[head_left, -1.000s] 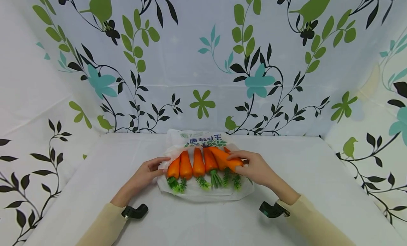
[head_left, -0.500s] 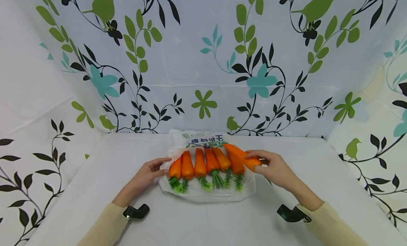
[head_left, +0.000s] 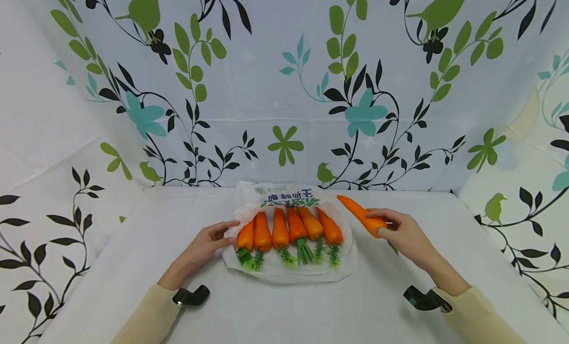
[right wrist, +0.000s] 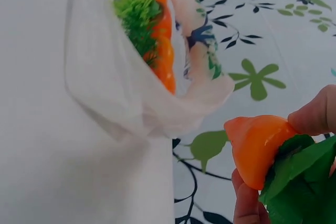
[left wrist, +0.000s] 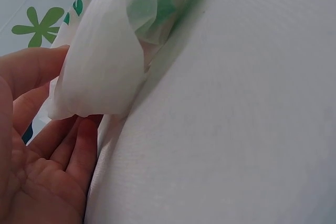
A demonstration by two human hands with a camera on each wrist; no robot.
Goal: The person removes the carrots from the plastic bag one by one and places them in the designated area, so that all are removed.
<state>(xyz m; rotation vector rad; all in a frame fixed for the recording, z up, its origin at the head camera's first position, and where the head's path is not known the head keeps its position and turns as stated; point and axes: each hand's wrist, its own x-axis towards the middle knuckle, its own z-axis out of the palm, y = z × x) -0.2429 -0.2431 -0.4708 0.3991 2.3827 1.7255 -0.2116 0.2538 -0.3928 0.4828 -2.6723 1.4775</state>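
My right hand pinches a carrot by its thick end, to the right of the bag and apart from it. The carrot's tip points up and to the left; in the right wrist view its green leaves hang by the fingers. Several other carrots lie side by side in a white plastic bag, tips away from me and green tops towards me. At the bag's left edge, my left hand grips the thin plastic, seen bunched between its fingers in the left wrist view.
The bag rests on a white table, near its back edge. Behind the table hangs a pale cloth printed with leaves, flowers and birds. Dark wrist cameras sit on both wrists.
My right hand has lifted the carrot off the others and carried it right, clear of the bag. My left hand has stayed at the bag's edge.
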